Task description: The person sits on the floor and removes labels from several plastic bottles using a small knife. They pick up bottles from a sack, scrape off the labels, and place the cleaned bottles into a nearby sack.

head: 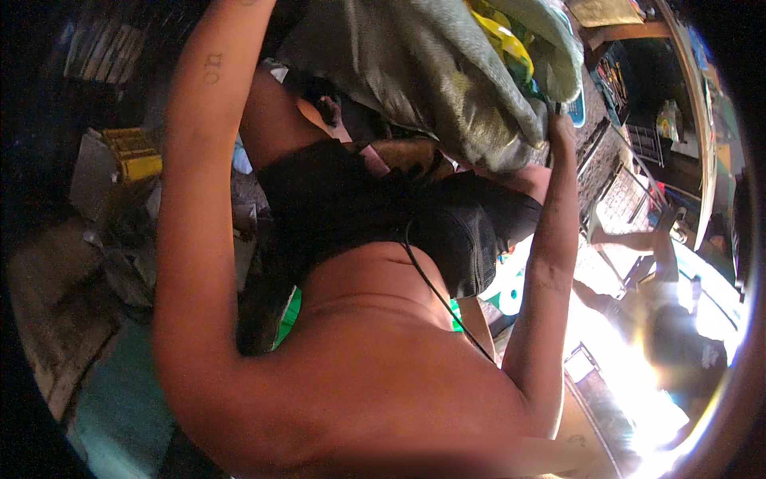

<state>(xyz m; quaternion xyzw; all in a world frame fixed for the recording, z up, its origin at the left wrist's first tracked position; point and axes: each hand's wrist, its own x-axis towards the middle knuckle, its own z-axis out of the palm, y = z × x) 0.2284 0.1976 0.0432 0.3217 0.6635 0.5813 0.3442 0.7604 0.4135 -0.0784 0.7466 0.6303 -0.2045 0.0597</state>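
A large greyish woven sack (413, 66) hangs in front of my lap, its mouth at the upper right. Yellow plastic wrapping (505, 42) shows inside the mouth. My right hand (561, 127) is closed on the sack's edge near that mouth, the fingers partly hidden. My left arm reaches up past the top of the picture, so my left hand is out of view. Behind the sack's rim, part of a blue plastic basket (576, 111) is visible. A black bag (458, 245) with a thin cord rests at my waist, over black shorts (335, 203).
At the left stand a yellow plastic crate (134, 152) and crumpled scrap material. A wire rack (625, 194) leans at the right, near cluttered wooden shelving (688, 120). Another person (676, 335) is at the lower right, beside strong glare.
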